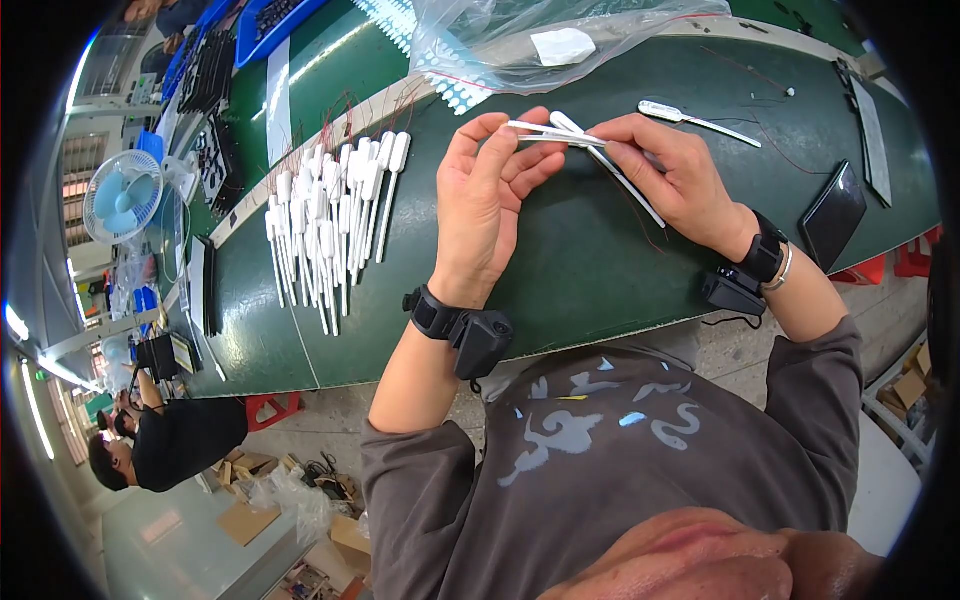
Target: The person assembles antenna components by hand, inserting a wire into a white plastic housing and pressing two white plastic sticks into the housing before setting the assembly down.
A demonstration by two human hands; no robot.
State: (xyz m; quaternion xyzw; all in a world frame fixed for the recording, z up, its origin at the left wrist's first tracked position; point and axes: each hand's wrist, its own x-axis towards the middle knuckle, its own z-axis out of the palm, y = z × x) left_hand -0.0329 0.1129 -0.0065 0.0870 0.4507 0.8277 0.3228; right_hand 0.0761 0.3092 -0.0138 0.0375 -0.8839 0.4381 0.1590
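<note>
My left hand (482, 190) pinches one end of a slender white plastic strip (556, 133) between thumb and forefinger, its other fingers curled loosely. At the strip's opposite end, the thumb and forefinger of my right hand (678, 178) are closed on it. The strip looks split lengthwise into two thin pieces; I cannot tell whether they are joined. Just under it lies a white wand (632, 186) with a thicker head, partly covered by my right fingers. Another white wand (690, 118) rests farther right, near a thin red wire (775, 140).
Left of my hands lies a pile of white wands (340, 195) with red wires. A clear plastic bag (490, 45) and a white-dotted sheet (455, 92) are at the back. A black phone (832, 215) lies right, beside a long grey bar (872, 145). A fan (122, 196) stands far left.
</note>
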